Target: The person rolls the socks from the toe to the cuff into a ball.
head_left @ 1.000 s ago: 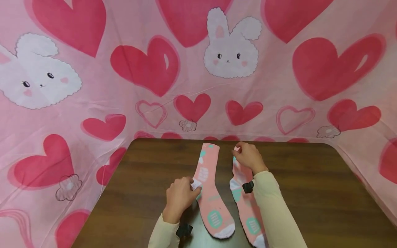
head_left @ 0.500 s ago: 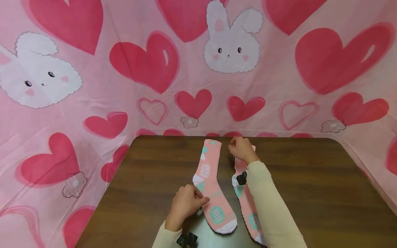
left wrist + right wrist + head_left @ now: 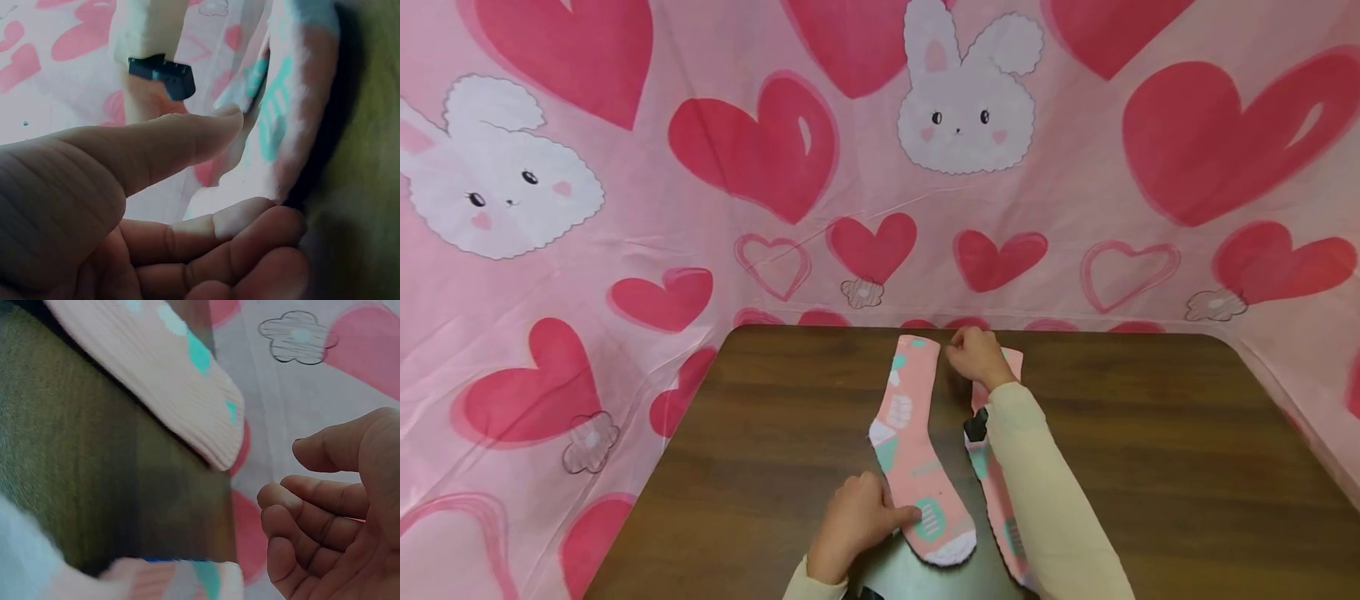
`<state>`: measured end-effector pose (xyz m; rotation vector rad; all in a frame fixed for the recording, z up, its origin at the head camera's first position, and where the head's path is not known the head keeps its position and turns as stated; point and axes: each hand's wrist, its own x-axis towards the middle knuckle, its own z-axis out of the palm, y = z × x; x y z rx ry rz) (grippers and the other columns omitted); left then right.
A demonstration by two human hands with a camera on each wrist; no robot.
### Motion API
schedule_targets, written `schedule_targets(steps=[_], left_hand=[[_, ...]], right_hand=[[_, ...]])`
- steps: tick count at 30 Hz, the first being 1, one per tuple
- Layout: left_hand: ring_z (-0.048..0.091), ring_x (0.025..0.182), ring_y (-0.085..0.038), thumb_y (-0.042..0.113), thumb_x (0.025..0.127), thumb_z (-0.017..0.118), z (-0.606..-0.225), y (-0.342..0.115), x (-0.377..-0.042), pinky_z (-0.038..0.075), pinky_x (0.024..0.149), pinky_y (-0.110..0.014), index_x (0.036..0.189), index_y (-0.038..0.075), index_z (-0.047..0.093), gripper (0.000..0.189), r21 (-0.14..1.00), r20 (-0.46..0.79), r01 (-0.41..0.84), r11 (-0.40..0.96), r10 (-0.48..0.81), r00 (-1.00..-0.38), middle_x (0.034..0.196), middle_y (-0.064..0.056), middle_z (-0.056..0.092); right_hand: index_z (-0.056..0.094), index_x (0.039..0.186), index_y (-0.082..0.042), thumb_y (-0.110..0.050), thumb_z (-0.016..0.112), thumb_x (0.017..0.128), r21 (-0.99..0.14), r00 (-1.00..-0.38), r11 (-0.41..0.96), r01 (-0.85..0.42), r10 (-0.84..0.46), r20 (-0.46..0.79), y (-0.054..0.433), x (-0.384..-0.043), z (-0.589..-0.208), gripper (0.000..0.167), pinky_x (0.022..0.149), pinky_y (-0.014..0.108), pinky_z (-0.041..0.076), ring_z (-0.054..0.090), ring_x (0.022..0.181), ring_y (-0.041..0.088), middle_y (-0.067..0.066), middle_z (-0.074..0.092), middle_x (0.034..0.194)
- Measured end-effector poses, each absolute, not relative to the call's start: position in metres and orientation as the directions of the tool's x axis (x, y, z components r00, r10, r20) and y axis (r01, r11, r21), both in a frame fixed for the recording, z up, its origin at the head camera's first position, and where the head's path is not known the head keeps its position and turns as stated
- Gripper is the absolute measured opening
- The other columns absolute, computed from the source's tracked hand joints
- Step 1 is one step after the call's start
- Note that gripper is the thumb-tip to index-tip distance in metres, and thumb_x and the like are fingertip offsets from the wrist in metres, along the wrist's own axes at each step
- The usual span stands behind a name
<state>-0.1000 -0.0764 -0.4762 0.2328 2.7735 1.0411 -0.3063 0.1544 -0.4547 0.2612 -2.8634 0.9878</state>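
The pink, teal and white knitted sock (image 3: pixel 916 458) at lower centre and the matching knitted sock (image 3: pixel 992 487) to its right look soft and matt, their cuffs ribbed. The brown wood-grain worktop (image 3: pixel 775 433) looks smooth, with a pale sheen at the bottom centre. Behind hangs a matt, lightly creased pink heart-printed cloth (image 3: pixel 865 183). The cream sleeve (image 3: pixel 1052 492) at lower right is smooth, matt cloth; the black block (image 3: pixel 976 427) beside it looks like plastic.

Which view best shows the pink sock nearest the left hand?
Head: the pink sock lies fully in frame, only the left hand overlapping an edge. Left wrist shows just a section with its teal striped patch, washed out; right wrist shows its cuff end, cropped.
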Motion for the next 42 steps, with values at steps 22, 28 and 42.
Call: schedule_targets(steps=[22,28,42], left_hand=[[0.047,0.035,-0.009,0.049,0.070,0.087,-0.490,-0.072,-0.070,0.032,0.038,-0.030,0.042,0.017,0.055,0.053,0.748,-0.228,-0.032,0.663,0.212,-0.950,0.035,0.007,0.044],[0.044,0.039,-0.008,0.045,0.069,0.088,-0.489,-0.072,-0.067,0.032,0.039,-0.029,0.044,0.018,0.053,0.051,0.718,-0.169,0.010,0.696,0.188,-0.968,0.038,0.011,0.041],[0.042,0.052,-0.005,0.020,0.061,0.096,-0.493,-0.066,-0.064,0.038,0.050,-0.026,0.080,0.015,0.052,0.049,0.746,-0.031,0.072,0.662,0.143,-0.989,0.060,0.009,0.045]], right_hand=[[0.070,0.099,0.002,-0.017,0.064,0.094,-0.644,-0.995,0.759,-0.097,-0.076,0.060,0.137,-0.313,-0.472,0.021,0.079,0.048,0.052,0.063,0.087,0.034,0.016,0.068,0.094],[0.066,0.109,0.003,-0.019,0.063,0.095,-0.593,-0.994,0.799,-0.099,-0.109,0.019,0.130,-0.317,-0.471,0.026,0.076,0.048,0.052,0.062,0.085,0.033,0.017,0.066,0.097],[0.056,0.140,-0.007,-0.027,0.062,0.098,-0.500,-0.982,0.864,-0.064,-0.143,-0.123,0.116,-0.324,-0.476,0.047,0.084,0.056,0.050,0.061,0.109,0.039,0.017,0.063,0.125]])
